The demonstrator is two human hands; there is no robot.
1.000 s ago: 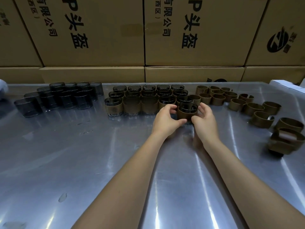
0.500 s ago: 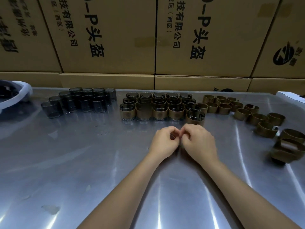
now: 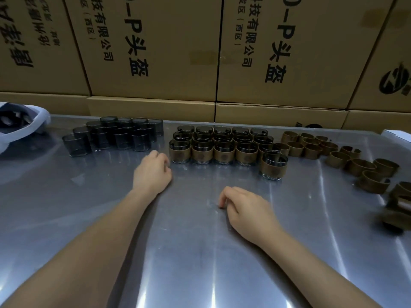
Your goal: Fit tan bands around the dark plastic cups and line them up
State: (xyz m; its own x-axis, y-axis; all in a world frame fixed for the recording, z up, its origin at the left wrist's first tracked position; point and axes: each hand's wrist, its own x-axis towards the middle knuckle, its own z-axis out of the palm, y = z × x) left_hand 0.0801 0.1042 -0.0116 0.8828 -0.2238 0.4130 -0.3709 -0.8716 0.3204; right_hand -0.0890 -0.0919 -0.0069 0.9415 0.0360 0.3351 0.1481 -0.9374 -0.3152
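Several bare dark cups point(image 3: 120, 136) stand grouped at the back left of the metal table point(image 3: 189, 252). Banded cups point(image 3: 213, 147) fill rows at the back centre, and one more banded cup point(image 3: 274, 166) stands alone at the right end, slightly forward. Loose tan bands point(image 3: 333, 152) lie scattered to the right. My left hand point(image 3: 152, 172) hovers between the bare cups and the banded rows, fingers loosely curled, holding nothing. My right hand point(image 3: 244, 207) rests on the table nearer me, fingers loosely curled, empty.
Stacked cardboard boxes point(image 3: 155, 52) form a wall behind the table. A white bag point(image 3: 26, 127) with dark items sits at the far left edge. A white object point(image 3: 398, 133) shows at the far right. More bands point(image 3: 398, 203) pile at the right edge.
Both hands let go of the banded cup, which now stands at the row's right end. The left hand moved left toward the bare cups; the right drew back toward me.
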